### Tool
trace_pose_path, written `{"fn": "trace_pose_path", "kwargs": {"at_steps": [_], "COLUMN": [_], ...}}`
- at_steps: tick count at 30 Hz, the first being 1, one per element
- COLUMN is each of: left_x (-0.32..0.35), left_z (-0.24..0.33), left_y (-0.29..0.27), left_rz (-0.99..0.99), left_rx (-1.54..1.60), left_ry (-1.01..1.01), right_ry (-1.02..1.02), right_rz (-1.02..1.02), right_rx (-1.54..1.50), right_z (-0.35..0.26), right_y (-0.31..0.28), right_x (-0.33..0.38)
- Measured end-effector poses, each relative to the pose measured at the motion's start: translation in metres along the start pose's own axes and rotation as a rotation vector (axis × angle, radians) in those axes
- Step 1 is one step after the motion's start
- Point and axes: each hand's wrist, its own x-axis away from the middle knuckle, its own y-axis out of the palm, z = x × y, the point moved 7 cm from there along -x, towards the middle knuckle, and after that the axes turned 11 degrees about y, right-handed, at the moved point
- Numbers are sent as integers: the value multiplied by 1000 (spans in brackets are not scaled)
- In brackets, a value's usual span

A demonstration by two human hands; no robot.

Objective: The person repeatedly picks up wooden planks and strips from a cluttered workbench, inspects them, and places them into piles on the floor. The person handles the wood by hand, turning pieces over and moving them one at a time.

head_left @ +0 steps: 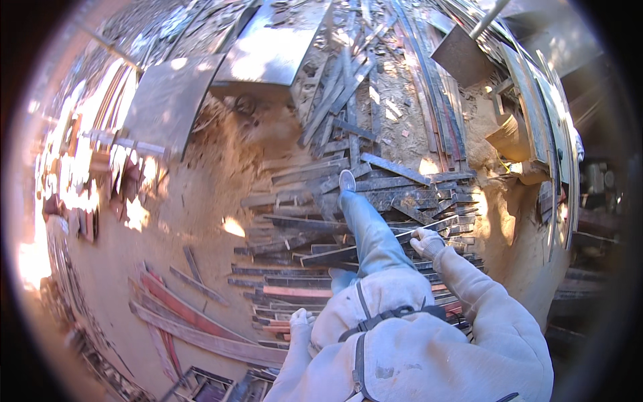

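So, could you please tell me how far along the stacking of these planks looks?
A broad pile of dark planks already lies laid out on the sawdust floor. The gloved right hand grips a thin strip above the pile; the left hand hangs free. Reddish boards still lie loose at the left, and more strips lie scattered beyond.

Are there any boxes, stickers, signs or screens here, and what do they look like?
None that I can see: no boxes, labels, signs or screens.
Around the person there are only a pile of long dark planks, flat metal sheets and sandy ground.
The right hand grips one thin strip off the pile; the left hand hangs free.
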Motion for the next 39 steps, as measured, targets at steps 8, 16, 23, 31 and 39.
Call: {"fn": "trace_pose_path", "kwargs": {"at_steps": [8, 16, 23, 31, 39], "left_x": [-87, -261, -457, -636, -640], "left_z": [271, 475, 446, 361, 377], "left_y": [184, 406, 506, 614, 674], "left_rz": [-66, -304, -416, -608, -722], "left_rx": [-270, -665, -1165, -955, -744], "left_ry": [229, 670, 765, 893, 773], "right_ry": [156, 153, 136, -134, -216], "right_rz": [-162, -12, 60, 524, 137], "right_rx": [-91, -154, 101, 250, -176], "right_z": [-41, -98, -113, -123, -127], "right_y": [-29, 9, 81, 151, 132], "right_x": [-203, -422, -603, -833, -809]}}
